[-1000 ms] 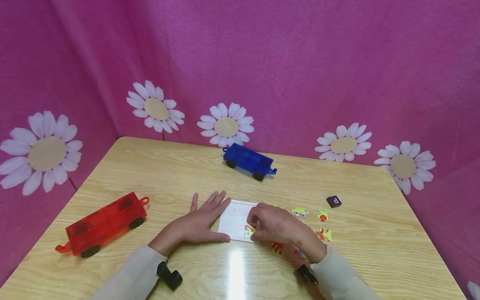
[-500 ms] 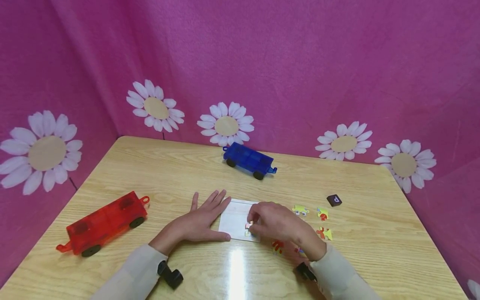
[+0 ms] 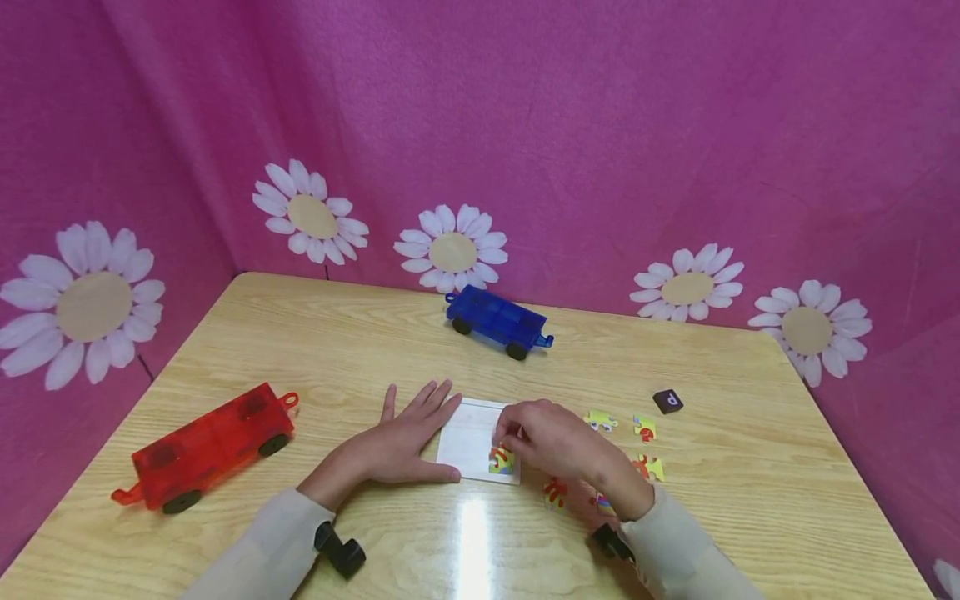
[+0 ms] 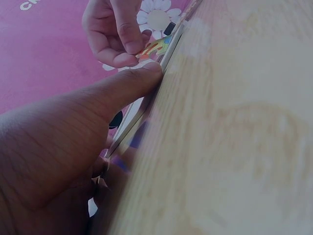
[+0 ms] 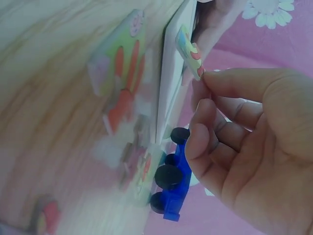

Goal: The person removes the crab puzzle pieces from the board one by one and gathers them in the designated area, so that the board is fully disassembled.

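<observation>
A small jigsaw piece, red, yellow and blue, is at the near right corner of a white puzzle board. My right hand pinches its edge between thumb and finger; in the right wrist view the piece is tilted off the board. My left hand rests at the board's left edge, fingers spread and thumb along the near side. In the left wrist view, the left thumb touches the board's rim. Part of the board's right side is hidden behind my right hand.
Several loose jigsaw pieces lie to the right, some partly under my right arm. A black lettered cube sits beyond them. A blue toy wagon stands at the back, a red one at the left. A pink flowered cloth surrounds the table.
The piece has tipped in my right fingers: glare whitened it half a second ago, and its colours show now. My right hand has shifted slightly away from me. My left hand has stayed still.
</observation>
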`<action>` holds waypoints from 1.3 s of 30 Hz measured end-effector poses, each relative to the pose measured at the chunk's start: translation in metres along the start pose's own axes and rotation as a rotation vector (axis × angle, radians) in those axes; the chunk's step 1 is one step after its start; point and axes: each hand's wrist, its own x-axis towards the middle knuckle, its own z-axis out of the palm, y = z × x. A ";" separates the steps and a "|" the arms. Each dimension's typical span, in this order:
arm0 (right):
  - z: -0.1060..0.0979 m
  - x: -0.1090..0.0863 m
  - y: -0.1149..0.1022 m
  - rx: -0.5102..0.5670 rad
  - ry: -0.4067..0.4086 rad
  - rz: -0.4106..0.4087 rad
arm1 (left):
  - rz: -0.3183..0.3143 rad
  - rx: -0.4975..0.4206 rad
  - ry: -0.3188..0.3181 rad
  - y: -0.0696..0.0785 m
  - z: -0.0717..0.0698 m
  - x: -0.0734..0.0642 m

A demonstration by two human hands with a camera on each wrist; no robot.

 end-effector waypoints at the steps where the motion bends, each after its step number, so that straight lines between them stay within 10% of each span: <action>1: 0.000 -0.001 0.000 0.003 0.006 -0.005 | 0.000 0.001 0.001 0.000 0.000 0.000; 11: -0.022 -0.031 0.017 -0.002 0.042 -0.065 | 0.018 0.004 -0.001 0.001 0.001 -0.001; 27: -0.049 -0.114 0.065 0.065 0.023 0.074 | 0.022 0.010 0.009 -0.001 0.000 -0.002; 39: -0.048 -0.141 0.089 0.130 -0.071 0.177 | 0.024 0.004 0.010 -0.001 0.001 -0.001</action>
